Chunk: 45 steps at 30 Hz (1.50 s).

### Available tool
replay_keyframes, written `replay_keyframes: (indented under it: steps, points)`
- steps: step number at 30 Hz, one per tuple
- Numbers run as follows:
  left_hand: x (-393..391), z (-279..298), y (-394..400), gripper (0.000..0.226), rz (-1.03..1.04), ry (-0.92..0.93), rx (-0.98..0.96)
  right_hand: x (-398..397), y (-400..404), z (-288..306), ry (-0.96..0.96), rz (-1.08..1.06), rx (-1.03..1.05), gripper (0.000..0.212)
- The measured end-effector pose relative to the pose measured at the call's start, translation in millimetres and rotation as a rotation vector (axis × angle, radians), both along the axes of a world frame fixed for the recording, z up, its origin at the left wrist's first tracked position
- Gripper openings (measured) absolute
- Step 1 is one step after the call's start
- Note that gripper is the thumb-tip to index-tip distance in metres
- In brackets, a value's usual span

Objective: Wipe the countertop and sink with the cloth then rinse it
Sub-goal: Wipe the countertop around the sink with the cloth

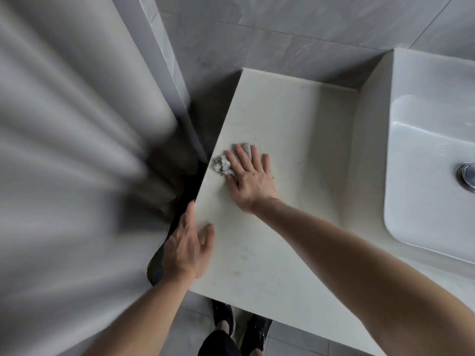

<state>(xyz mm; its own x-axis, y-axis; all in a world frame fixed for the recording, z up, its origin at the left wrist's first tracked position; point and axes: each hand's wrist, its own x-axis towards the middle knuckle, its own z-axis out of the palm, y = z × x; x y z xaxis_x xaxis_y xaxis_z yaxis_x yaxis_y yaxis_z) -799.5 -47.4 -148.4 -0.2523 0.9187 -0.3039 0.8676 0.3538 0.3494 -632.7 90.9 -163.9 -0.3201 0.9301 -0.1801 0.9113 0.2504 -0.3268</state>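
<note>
The cloth [229,160] is a small, crumpled, pale grey-white rag lying near the left edge of the cream countertop [295,129]. The right hand [250,177] lies flat on it with fingers straight and spread, pressing it down, so most of the cloth is covered and only its left and far parts show. The left hand [187,246] rests at the counter's left edge, fingers relaxed and holding nothing; it is slightly blurred. The white sink [426,140] sits to the right, cut off by the frame, with 1 metal drain [467,176] only partly visible. A large pale shape fills the left side, too blurred to identify. There are 1 cloth, 2 hands, 1 sink and 2 dark shoes [241,327] below the counter.
</note>
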Motion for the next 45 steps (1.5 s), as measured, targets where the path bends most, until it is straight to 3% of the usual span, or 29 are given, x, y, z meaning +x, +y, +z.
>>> replay_keyframes:
  steps: [4,8,17,21,24,28,33,37,45]
  points:
    - [1,-1,0,0.074,0.006,0.011,-0.010,-31,16,2,-0.041,0.187,-0.020,0.060]
    - [0,0,-1,0.075,0.003,-0.012,0.004,-18,-20,2,0.014,0.307,0.005,0.061]
    - [2,2,0,0.080,0.004,0.004,-0.027,63,-173,12,-0.009,0.234,-0.057,0.064]
    - [1,1,-1,0.080,0.004,0.000,-0.027,100,-191,17,-0.038,0.221,-0.063,0.067]
    - [0,-3,0,0.081,0.008,0.009,-0.034,118,-164,12,-0.051,0.126,-0.039,0.067]
    - [-1,-6,0,0.078,0.017,0.001,-0.027,134,-95,2,-0.088,-0.176,-0.015,0.068]
    - [2,-3,-1,0.078,0.016,-0.002,-0.031,112,-51,-2,-0.104,-0.362,-0.011,0.073]
    - [3,-1,-2,0.080,0.015,0.001,-0.029,101,-102,-2,-0.045,-0.423,0.041,0.071]
    - [2,2,-2,0.077,0.003,0.003,-0.044,126,-276,10,-0.047,-0.463,-0.052,0.069]
